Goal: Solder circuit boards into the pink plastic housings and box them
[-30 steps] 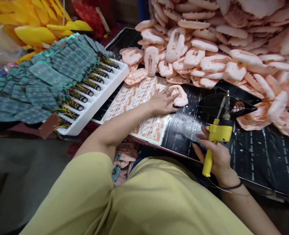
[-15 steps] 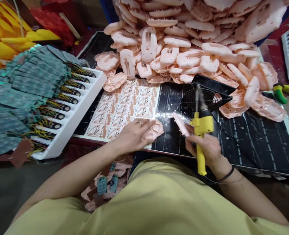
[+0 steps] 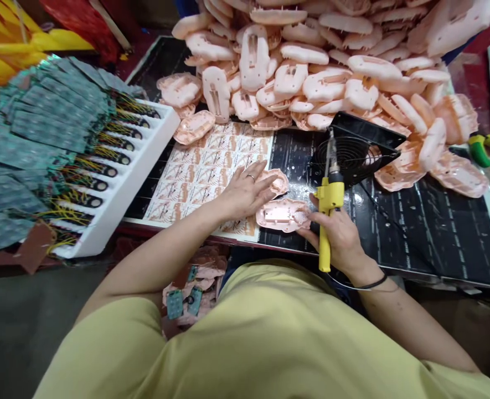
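Note:
My left hand (image 3: 247,193) lies with fingers spread at the edge of a sticker sheet (image 3: 211,160). Its fingertips partly cover a pink plastic shell half (image 3: 279,182); whether they press on it I cannot tell. A second pink shell half (image 3: 282,215), hollow side up, lies nearer to me, its right end at the fingers of my right hand (image 3: 338,235). That hand is closed around a yellow soldering gun (image 3: 331,195), its metal tip pointing away from me. The thumb and fingers also seem to touch the second shell's end.
A large heap of pink shells (image 3: 307,83) covers the back. Behind the gun stands a black fan (image 3: 352,152) with a cable. At left, a white foam tray (image 3: 124,183) holds wired parts beside green circuit boards (image 3: 49,116). Green-handled pliers (image 3: 479,151) lie at right.
My left hand and the shell under it moved away from me and slightly right. My right hand brought the other shell left and laid it hollow side up, the gun still held.

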Tool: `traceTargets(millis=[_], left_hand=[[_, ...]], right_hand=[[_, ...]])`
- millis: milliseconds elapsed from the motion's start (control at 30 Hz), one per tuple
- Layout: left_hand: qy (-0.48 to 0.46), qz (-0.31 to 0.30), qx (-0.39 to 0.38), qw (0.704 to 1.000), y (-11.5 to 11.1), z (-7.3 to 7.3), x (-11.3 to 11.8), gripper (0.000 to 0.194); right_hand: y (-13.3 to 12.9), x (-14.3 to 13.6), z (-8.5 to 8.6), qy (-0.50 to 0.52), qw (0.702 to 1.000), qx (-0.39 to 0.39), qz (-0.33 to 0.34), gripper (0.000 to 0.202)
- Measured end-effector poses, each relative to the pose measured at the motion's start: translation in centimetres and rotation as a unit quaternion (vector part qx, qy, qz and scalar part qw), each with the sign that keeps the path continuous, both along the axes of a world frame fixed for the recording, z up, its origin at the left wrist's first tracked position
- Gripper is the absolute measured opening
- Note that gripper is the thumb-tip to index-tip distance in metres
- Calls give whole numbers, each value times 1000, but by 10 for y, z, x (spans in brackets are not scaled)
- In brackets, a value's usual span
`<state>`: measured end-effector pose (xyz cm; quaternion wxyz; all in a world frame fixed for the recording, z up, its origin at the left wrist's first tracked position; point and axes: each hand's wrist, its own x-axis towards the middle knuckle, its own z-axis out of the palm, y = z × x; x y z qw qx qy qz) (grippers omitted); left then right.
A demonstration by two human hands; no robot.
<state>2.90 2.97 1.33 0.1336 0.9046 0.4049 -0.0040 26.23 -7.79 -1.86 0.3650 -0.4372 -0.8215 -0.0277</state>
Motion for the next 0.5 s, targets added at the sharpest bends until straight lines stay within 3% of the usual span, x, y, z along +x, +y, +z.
traceTargets(millis=[267,400,500], left_hand=[[16,-99,-16,995,-25,0,8,68],[11,-94,28,995,-33,-7,12,65],[-31,-77,108,991,-37,-7,9,66]], right_hand=[[0,5,-8,-26,989,-47,141,38],[4,13,-10,-61,989,1,136,36],[8,15,-10,-67,991,31,107,34]])
